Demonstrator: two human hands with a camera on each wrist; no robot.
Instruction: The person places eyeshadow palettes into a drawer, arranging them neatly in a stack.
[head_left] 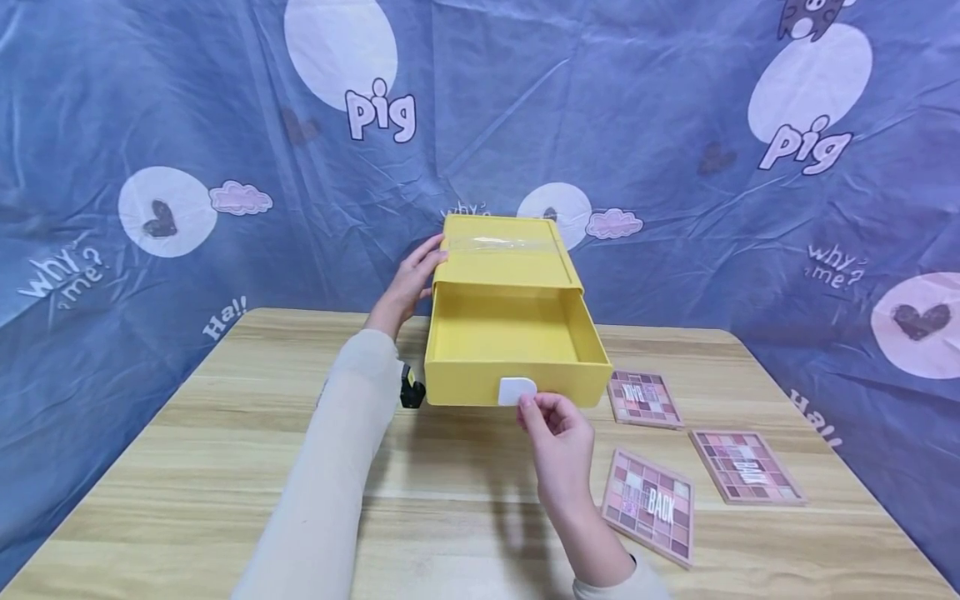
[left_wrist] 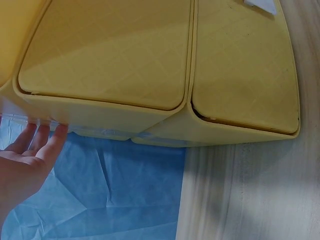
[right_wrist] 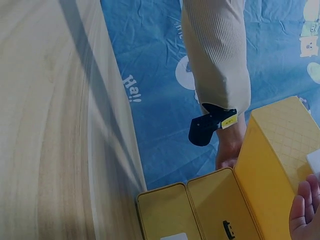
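We find a yellow plastic drawer box (head_left: 501, 254) standing near the far edge of a light wooden table (head_left: 187, 450), with its yellow drawer (head_left: 517, 350) pulled out toward us. Our right hand (head_left: 558, 433) pinches the white rounded pull tab (head_left: 517, 390) on the drawer front between thumb and curled fingers. Our left hand (head_left: 408, 283) rests flat against the left side of the box casing, fingers (left_wrist: 47, 140) straight and relaxed, gripping nothing. Three pink rectangular eyeshadow palettes (head_left: 651, 504) lie on the table to the right of the drawer, apart from it. A blue patterned cloth (head_left: 675, 125) hangs behind the table.
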